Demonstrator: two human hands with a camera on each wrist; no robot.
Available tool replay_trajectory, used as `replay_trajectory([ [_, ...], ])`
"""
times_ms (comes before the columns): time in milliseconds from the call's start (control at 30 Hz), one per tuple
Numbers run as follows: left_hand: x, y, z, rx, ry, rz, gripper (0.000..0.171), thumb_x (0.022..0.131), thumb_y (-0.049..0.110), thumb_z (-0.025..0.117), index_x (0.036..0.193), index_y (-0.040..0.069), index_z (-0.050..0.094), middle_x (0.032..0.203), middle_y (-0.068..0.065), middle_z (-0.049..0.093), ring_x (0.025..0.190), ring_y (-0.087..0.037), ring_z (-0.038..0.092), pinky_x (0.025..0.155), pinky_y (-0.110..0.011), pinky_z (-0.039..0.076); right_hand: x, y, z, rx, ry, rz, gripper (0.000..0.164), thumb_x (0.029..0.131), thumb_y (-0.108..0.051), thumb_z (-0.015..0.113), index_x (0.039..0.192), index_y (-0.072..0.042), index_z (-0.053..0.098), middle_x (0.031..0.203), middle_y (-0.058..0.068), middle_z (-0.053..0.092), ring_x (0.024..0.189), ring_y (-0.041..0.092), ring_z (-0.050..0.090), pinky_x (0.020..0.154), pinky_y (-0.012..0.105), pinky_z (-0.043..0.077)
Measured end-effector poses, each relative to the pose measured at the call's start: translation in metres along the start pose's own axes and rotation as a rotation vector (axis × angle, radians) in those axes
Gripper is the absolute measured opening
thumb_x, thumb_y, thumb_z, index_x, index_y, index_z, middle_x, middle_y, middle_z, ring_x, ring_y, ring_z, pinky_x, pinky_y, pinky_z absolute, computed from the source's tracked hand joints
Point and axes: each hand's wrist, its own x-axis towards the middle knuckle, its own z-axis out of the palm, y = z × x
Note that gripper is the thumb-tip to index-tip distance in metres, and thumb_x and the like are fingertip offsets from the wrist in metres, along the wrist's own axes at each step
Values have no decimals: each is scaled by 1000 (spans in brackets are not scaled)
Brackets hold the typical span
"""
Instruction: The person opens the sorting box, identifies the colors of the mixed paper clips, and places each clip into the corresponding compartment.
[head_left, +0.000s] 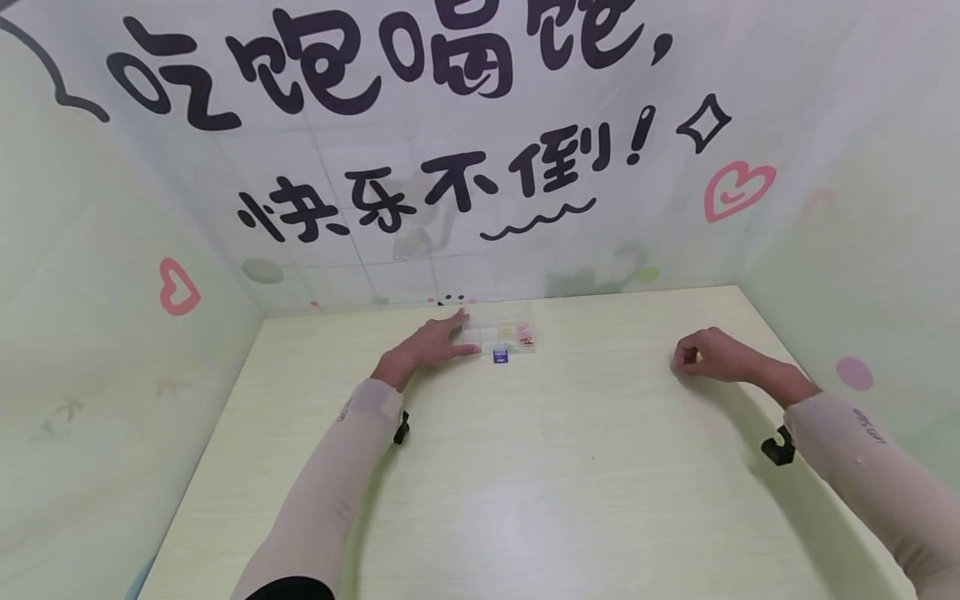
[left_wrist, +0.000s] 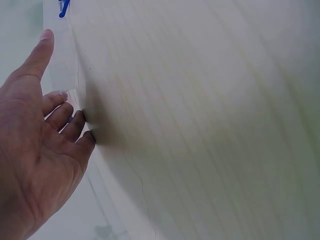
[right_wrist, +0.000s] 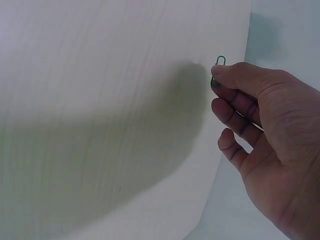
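A clear plastic compartment box lies near the back of the table, with small yellow pieces and red pieces in its right-hand compartments. At its near edge is a blue piece, partly visible in the left wrist view too. My left hand rests against the box's left end, thumb along the near side and fingers spread toward the far side. Off to the right, my right hand pinches a green paper clip between thumb and index finger, slightly above the table.
The pale wood-grain table is bounded by a printed back wall and pale side walls. Black wrist mounts hang beneath both sleeves.
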Motion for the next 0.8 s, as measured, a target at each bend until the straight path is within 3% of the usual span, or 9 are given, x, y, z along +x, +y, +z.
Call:
replay_trajectory([
  [233,0,0,0,0,-3,-1,97,99,61,66,170,12,21,175,-10,23,160,-40,22,129,-56,23,11,-7,-2,9,25,-21,23,89,5,79,81,-15,70,79,-10,67,78,5,59,72,30,54],
  [800,1,0,-1,15,4,22,95,100,59,66,169,9,24,175,-11,23,160,-39,25,129,-54,24,51,-37,-4,23,52,-112,17,92,2,79,85,-13,74,82,-10,69,81,9,63,76,42,58],
])
